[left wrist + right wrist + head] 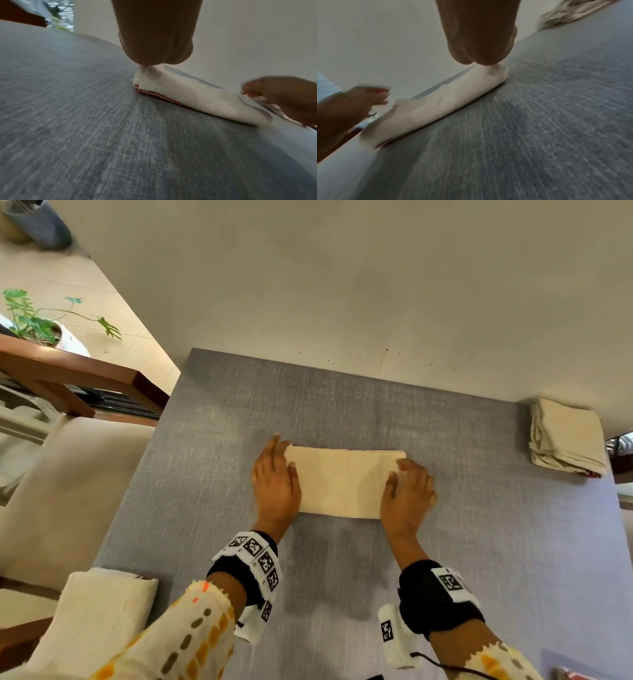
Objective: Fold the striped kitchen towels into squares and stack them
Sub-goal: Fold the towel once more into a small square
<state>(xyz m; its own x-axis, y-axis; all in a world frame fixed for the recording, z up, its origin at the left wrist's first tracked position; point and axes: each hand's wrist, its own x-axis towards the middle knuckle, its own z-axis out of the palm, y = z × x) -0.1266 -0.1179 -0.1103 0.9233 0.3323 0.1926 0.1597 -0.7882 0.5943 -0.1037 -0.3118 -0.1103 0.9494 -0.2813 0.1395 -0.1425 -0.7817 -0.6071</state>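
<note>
A cream kitchen towel, folded into a long rectangle, lies in the middle of the grey table. My left hand holds its left end, thumb on top. In the left wrist view that end is pulled up into the left hand, and a red stripe shows along the towel's lower edge. My right hand curls over the right end. In the right wrist view the towel rises to meet the right hand.
A stack of folded cream towels sits at the table's back right by the wall. Another cream cloth lies at the near left corner. A wooden chair and a potted plant stand off to the left.
</note>
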